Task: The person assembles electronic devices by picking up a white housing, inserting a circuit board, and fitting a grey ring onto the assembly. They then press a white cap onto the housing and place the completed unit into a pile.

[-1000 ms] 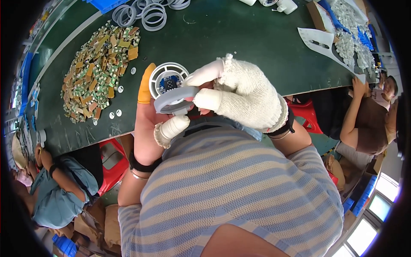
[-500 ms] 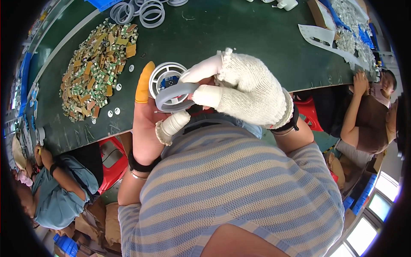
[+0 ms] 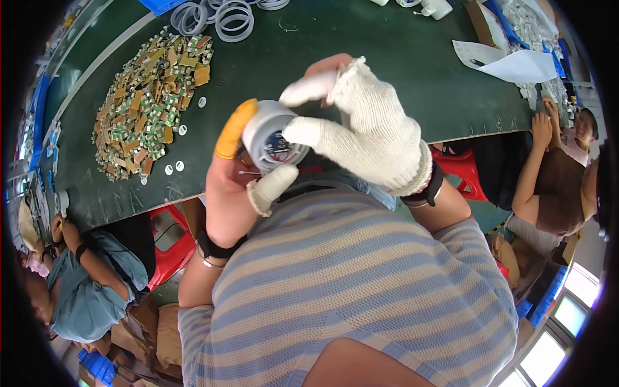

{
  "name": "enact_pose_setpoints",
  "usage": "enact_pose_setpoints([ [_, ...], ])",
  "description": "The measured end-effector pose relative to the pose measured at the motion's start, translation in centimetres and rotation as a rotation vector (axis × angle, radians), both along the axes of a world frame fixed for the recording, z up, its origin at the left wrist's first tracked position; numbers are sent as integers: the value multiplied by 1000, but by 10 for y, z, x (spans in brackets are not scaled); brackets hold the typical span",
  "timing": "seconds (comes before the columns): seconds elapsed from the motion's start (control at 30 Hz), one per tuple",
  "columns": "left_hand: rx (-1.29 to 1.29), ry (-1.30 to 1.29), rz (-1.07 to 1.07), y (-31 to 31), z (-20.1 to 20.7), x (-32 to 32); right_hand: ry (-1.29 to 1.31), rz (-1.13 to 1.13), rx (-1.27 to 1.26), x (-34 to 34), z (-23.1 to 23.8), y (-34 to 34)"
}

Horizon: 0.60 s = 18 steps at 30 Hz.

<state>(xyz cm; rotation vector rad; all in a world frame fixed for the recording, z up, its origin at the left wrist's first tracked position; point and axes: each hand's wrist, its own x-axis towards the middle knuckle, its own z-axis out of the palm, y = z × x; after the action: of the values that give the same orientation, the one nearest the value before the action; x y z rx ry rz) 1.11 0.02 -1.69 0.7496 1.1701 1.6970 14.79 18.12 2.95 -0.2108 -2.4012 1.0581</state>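
My left hand (image 3: 229, 197), with a yellow cover on one finger and a white one on the thumb, is wrapped round a round white plastic housing (image 3: 255, 137). The grey ring (image 3: 276, 118) now lies around the housing's mouth; I cannot tell how firmly it sits. Inside shows a blue circuit board (image 3: 277, 143) with a dark part and red wire. Over the housing's right side is my right hand (image 3: 380, 132) in a white knit glove. Its thumb overlaps the opening; its other fingers are spread apart, slightly blurred, with nothing seen between them.
A heap of small green-and-tan circuit boards (image 3: 151, 103) covers the table's left, with several small white discs (image 3: 182, 129) beside it. Grey rings (image 3: 235, 24) lie at the back near a blue bin (image 3: 161, 5). Clear bagged parts (image 3: 529, 32) fill the far right. People sit at both sides.
The grey ring, gripped by my right hand over the housing before, is now around its mouth. My right fingers have spread and let go. The housing has tilted and shifted slightly right.
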Motion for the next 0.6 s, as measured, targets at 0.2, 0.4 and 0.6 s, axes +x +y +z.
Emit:
enact_pose_setpoints([
  [0.2, -47, 196, -68, 7, 3, 4, -112, -81, -72, -22, -16, -13],
  [0.4, -255, 229, -202, 5, 14, -3, -92, -94, -61, -27, -13, -12],
  [0.6, -345, 1031, -71, 16, 37, -37, -699, -146, -176, -17, 9, 44],
])
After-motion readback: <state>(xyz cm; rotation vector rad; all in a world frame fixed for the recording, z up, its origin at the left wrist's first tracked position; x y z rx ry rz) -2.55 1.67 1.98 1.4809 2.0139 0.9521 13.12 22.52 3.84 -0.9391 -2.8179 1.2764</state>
